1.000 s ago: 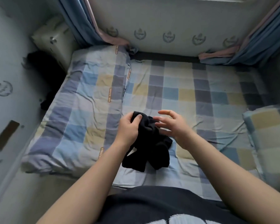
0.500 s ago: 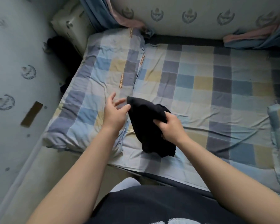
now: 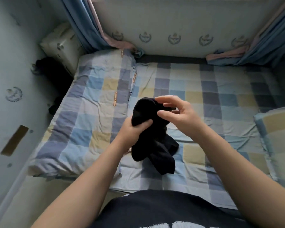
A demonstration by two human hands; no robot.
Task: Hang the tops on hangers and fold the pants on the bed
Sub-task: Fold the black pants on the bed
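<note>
At the far left of the frame a pale wall printed with grey emblems [image 3: 15, 79] runs down the side of the bed, with a brown rectangular strip [image 3: 14, 140] stuck on it. A narrow gap lies between wall and mattress, and a dark heap [image 3: 51, 71] sits in it, too shadowed to tell what it is. Above it, in the upper left corner, a cream cushion [image 3: 62, 45] is wedged beside a blue curtain [image 3: 82, 25]. Next comes a folded checked quilt in blue, yellow and grey [image 3: 89, 112], which covers the left part of the bed, its near edge reaching the mattress edge at lower left. The left hand [image 3: 133, 130] is in the middle of the frame, its grip closed round the bunched middle of a black cloth garment [image 3: 155, 145], thumb across the front. The garment is held up over the bed where quilt meets sheet; its loose ends hang toward the near edge, and I cannot tell whether they touch the sheet or whether it is a top or pants. Just right of it the right hand [image 3: 179, 116] curls over the garment's upper edge, a fold of cloth pinched in its grip between fingers and thumb. Beyond the hands the checked bed sheet [image 3: 212, 112] lies flat and bare, open as far as the back wall. A matching checked pillow [image 3: 278, 134] sits at the right edge, with a second blue curtain [image 3: 270, 45] bunched in the upper right corner.
</note>
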